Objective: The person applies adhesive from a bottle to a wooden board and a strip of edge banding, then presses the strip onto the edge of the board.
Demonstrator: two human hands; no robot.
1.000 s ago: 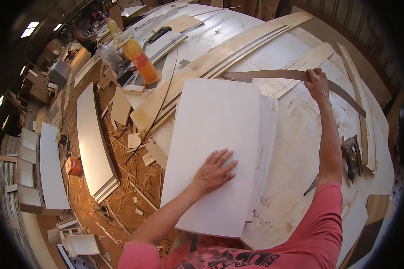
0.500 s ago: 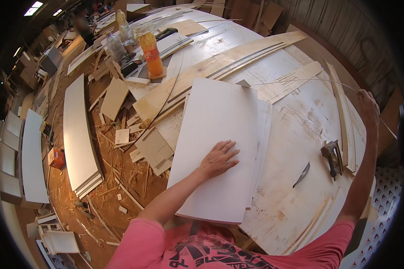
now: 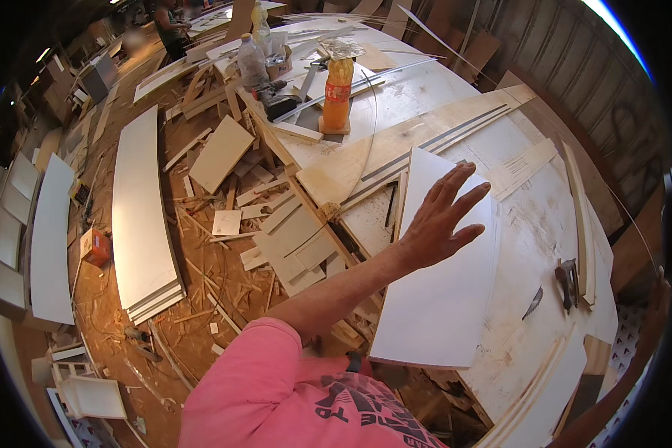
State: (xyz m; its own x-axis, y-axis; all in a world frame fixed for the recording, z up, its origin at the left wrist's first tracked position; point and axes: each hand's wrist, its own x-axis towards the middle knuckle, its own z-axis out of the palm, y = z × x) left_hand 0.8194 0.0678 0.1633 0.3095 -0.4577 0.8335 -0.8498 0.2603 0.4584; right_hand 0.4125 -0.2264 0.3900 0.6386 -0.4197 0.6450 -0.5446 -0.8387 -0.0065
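Though spread wide over the panel point(image 3: 434, 317), left hand point(image 3: 442, 216): open, gripping nothing; resting or just above, cannot tell.
Right hand point(image 3: 658, 295): far right of left hand, dim; at lower end of thin strip point(image 3: 635, 225), whether pinching or loose cannot tell.
Strip: arching up and leftward from right hand, off the panel; judged lifted clear, not set down.
Panel: directly below left hand, flat on bench point(image 3: 526, 250); judged laid and ready, that much done.
Panel's edges: beneath and beside left hand; finished or bare, too small to tell, so amount left unclear.
Tool point(image 3: 567, 285) and blade point(image 3: 532, 304): between both hands, untouched on bench.
Stack point(image 3: 145, 216): well left of left hand, white pieces piled; worked or waiting, cannot tell.
Offcuts point(image 3: 227, 222): left of left hand, strewn over floor point(image 3: 99, 299); some cutting judged done.
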